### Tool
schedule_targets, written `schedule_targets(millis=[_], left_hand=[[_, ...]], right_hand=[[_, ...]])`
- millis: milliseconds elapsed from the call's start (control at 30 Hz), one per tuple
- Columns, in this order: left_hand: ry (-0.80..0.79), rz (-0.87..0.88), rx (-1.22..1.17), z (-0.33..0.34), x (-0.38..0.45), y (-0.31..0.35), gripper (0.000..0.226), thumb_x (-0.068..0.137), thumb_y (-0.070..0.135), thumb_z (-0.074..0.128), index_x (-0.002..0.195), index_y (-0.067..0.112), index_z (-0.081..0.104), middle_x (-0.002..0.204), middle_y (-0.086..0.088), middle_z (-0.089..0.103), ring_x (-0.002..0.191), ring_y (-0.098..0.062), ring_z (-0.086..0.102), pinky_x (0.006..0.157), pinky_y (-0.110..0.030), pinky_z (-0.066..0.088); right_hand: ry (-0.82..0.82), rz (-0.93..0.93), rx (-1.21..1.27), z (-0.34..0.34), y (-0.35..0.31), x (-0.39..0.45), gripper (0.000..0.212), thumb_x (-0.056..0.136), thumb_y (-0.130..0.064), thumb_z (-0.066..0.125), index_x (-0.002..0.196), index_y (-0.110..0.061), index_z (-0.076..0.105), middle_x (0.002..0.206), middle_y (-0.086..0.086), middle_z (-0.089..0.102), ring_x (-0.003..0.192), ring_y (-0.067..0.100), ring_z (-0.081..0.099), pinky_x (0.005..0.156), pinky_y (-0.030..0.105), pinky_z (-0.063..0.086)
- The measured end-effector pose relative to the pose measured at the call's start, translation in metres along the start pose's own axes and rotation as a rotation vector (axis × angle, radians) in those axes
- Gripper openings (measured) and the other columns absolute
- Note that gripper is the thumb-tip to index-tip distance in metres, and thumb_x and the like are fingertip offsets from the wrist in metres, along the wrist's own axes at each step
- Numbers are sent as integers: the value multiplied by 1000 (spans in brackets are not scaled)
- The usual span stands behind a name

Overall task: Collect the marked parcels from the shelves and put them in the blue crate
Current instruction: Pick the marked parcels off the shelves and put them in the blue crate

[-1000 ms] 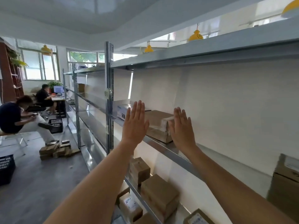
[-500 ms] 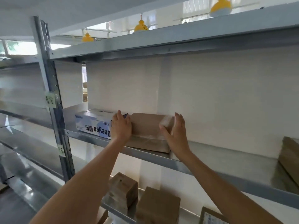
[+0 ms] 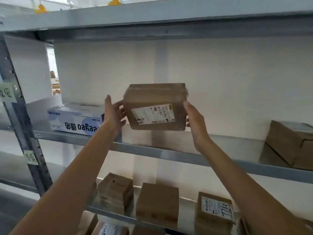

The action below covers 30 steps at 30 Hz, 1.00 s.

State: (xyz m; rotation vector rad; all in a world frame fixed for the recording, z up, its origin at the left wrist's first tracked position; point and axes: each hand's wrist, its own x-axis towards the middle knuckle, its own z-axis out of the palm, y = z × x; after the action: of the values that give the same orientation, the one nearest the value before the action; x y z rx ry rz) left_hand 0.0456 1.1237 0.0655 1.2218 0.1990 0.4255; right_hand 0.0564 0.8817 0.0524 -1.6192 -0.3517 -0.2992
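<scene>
Whereas half a second ago the cardboard parcel [image 3: 155, 106] lay flat on the shelf [image 3: 162, 150] with our palms at its ends, in the head view it is now raised clear of the shelf and tipped so its label faces us, at the centre of the frame. Our left hand [image 3: 113, 116] grips the parcel's left end, thumb on the front edge; our right hand [image 3: 194, 123] clamps the right end, its fingers hidden behind the box. A handwritten scrawl shows at the label's lower left corner; we judge this to be the mark, though it is too blurred to read. The blue-and-white carton [image 3: 75, 118] sits just left of the left hand, on the shelf. Another brown box [image 3: 291, 143] rests at the right edge, and further parcels, one marked box [image 3: 215, 211] among them, occupy the lower shelf. The blue crate is not in view, so the carry to it is still outstanding.
</scene>
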Motion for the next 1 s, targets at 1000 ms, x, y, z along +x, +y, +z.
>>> schedule_targets(millis=[1000], left_hand=[[77,-135,526,21,-5,-19,50,96,49,41,125,9,49,119,-9,57,110,-29,55,99,-44,47]], right_hand=[[-36,376,-217,-6,25,12,48,85,-61,47,102,-18,60,111,7,61,99,24,56,89,39,46]])
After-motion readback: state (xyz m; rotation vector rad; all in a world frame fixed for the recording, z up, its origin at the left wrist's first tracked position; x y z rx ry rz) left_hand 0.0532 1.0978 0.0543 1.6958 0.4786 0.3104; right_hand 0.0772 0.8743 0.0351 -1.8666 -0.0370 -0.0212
